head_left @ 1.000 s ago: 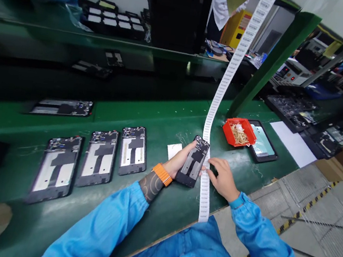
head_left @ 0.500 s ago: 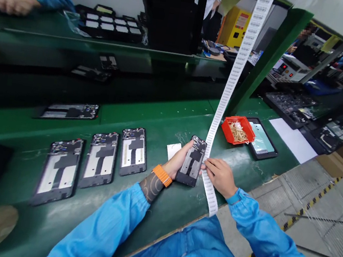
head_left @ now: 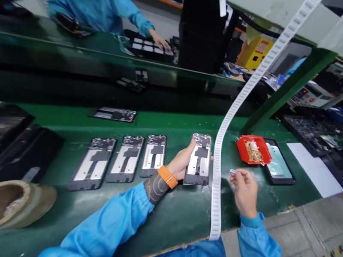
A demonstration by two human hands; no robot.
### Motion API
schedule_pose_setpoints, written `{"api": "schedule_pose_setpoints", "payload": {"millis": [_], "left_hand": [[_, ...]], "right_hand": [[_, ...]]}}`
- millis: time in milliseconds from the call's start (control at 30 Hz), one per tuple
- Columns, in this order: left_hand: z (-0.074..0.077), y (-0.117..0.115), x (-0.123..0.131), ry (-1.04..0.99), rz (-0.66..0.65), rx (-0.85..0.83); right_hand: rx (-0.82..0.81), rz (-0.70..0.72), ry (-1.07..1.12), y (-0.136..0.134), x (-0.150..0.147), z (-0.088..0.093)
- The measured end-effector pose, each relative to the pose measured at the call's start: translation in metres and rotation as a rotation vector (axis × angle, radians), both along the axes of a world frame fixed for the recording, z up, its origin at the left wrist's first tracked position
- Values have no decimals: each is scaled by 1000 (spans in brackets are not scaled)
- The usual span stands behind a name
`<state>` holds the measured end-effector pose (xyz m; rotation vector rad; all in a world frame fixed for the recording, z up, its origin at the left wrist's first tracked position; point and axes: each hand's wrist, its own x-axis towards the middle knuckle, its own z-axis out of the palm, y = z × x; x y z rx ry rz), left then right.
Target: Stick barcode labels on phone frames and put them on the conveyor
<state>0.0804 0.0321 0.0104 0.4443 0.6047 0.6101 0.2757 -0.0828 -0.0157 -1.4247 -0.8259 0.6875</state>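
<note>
My left hand (head_left: 181,161) is closed round an opened phone (head_left: 199,161), its inner parts facing up and its lower end towards me. Between the fingertips of my right hand (head_left: 244,190) is a small white label (head_left: 233,171), to the right of a long strip of printed labels (head_left: 218,153). That strip hangs down from above, between my hands, and its lower end reaches the table's front edge. On the left, three more opened phones (head_left: 125,159) lie in a row on the green table (head_left: 158,209).
A red tray (head_left: 242,150) of rubber bands overlaps a black-framed device (head_left: 285,166) at right. One further phone (head_left: 115,114) lies at the back. A round brown container (head_left: 37,207) stands front left. Across the table a co-worker's hand (head_left: 159,39) touches a tray of white pieces.
My right hand has moved away from the strip to the right, now with a small label in its fingers. The view has shifted left. The co-worker's arm now reaches over the tray.
</note>
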Motion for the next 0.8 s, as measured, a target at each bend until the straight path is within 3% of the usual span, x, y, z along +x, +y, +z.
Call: {"api": "schedule_pose_setpoints", "payload": {"millis": [67,133,200,267,367,467,600,700,800], "left_hand": [[1,9,-13,-70,184,21],[-1,15,-25,-193,347,53],[-4,19,-35,-302,433,89],[-7,20,-42,-354,449,99],[-7,20,-45,-411,433,98],[-3,21,-46,-409,328,143],[1,23,-46,-412,214,225],[-1,25,-45,-383,196,235],[-5,26,-42,-296,267,153]], "right_hand": [[-7,173,263,24,-21,20],[-88,436,408,47,-53,38],[-166,655,448,62,-92,47],[-199,768,425,66,-124,47],[-216,805,353,60,-150,34],[-218,787,320,55,-152,26],[-203,741,364,53,-149,29],[-213,735,358,52,-152,32],[-223,755,297,51,-153,33]]}}
